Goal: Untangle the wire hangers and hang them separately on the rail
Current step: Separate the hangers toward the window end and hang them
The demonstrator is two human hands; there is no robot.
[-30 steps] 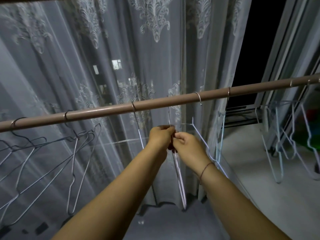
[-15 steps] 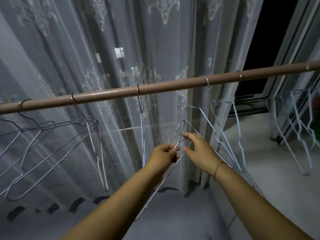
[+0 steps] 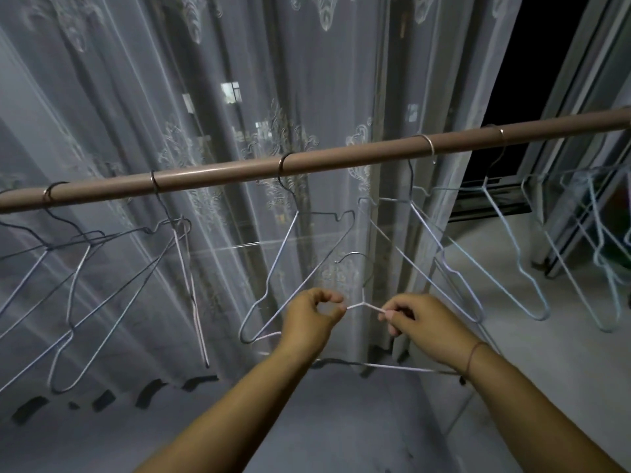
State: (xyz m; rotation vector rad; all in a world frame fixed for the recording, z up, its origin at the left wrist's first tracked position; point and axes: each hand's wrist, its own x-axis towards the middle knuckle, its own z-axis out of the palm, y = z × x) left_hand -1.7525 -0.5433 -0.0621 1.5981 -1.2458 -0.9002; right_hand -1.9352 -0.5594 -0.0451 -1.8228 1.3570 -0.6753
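Note:
A brown rail (image 3: pixel 341 157) crosses the view, rising to the right. Several wire hangers hang from it by their hooks: a crossed cluster at the left (image 3: pixel 88 268), one in the middle (image 3: pixel 290 254), one right of centre (image 3: pixel 440 247) and several pale blue ones at the right (image 3: pixel 532 268). Below the rail I hold one free white wire hanger (image 3: pixel 362 300), its hook pointing up and clear of the rail. My left hand (image 3: pixel 312 317) pinches its left shoulder wire. My right hand (image 3: pixel 423 320) pinches its right shoulder wire. Its bottom bar runs under my wrists.
A sheer embroidered curtain (image 3: pixel 211 131) hangs right behind the rail. An open window frame (image 3: pixel 553 138) and dark gap stand at the right, with a pale floor (image 3: pixel 495 285) below it.
The free hanger has come away from the middle group and turned flat to face me. My hands have moved apart along its shoulders and lower. The view has tilted down, so the rail sits lower.

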